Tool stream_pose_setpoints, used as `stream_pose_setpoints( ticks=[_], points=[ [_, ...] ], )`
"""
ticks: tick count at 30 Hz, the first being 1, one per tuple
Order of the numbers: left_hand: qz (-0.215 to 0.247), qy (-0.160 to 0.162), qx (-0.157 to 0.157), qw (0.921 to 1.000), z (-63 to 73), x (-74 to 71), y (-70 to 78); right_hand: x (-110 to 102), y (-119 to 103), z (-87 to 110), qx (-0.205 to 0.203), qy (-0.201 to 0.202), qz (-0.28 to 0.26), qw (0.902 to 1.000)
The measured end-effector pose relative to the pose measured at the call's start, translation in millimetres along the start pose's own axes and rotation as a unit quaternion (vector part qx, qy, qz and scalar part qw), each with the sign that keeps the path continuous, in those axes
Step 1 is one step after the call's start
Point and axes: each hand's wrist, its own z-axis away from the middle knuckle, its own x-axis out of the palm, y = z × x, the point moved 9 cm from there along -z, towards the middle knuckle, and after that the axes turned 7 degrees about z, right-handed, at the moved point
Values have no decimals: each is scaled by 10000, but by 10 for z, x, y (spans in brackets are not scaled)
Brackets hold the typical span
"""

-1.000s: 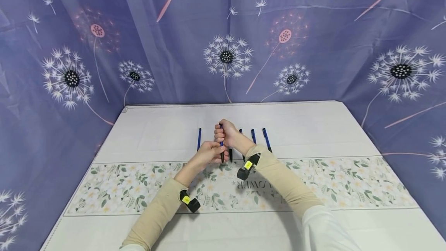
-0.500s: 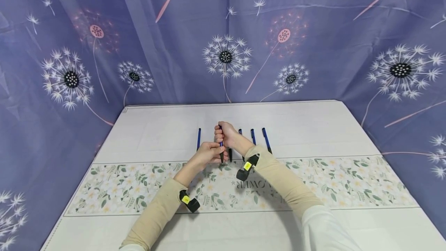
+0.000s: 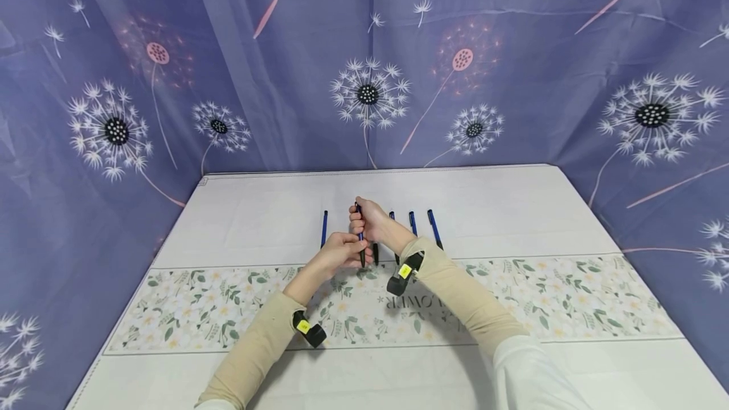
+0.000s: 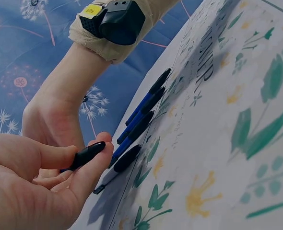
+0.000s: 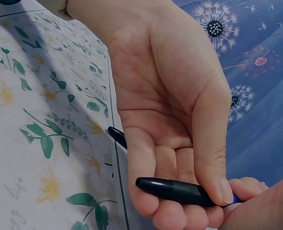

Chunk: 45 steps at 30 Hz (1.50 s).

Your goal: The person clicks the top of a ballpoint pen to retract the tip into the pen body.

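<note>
A blue pen with a black grip is held in both hands, point toward the near side. My right hand curls its fingers round the upper blue part. Lower down, my left hand pinches the pen between thumb and fingers. The left wrist view shows the pen's black tip end resting across the left fingers. In the right wrist view, the left thumb presses the black grip against the fingers, and part of the right hand shows at the lower right. The pen's middle is partly hidden by fingers.
Several similar pens lie in a row on the white tablecloth: one pen left of the hands, another beside the held pen, others such as the rightmost pen beyond the right wrist. A purple curtain stands behind.
Both hands keep their hold on the pen, almost still. The pen's upper end tips slightly to the left; the whole view shifts a little.
</note>
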Motion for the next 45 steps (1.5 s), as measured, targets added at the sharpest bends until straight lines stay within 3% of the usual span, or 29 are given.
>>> stream_pose_setpoints(
  ticks=[12,21,34,45],
  points=[
    [-189,-113,-64,9997,22,-48,-31,9,26,-14,114,-54,184,9998],
    [-97,85,-108,9999,43,-111,-16,-11,-22,-19,-76,7,283,9996],
    [-270,720,-69,9970,25,-255,-17,-58,-21,-39,-129,194,504,9985],
    [-329,714,-116,9968,19,-263,-52,-24,-11,-28,-120,73,415,9990]
  ],
)
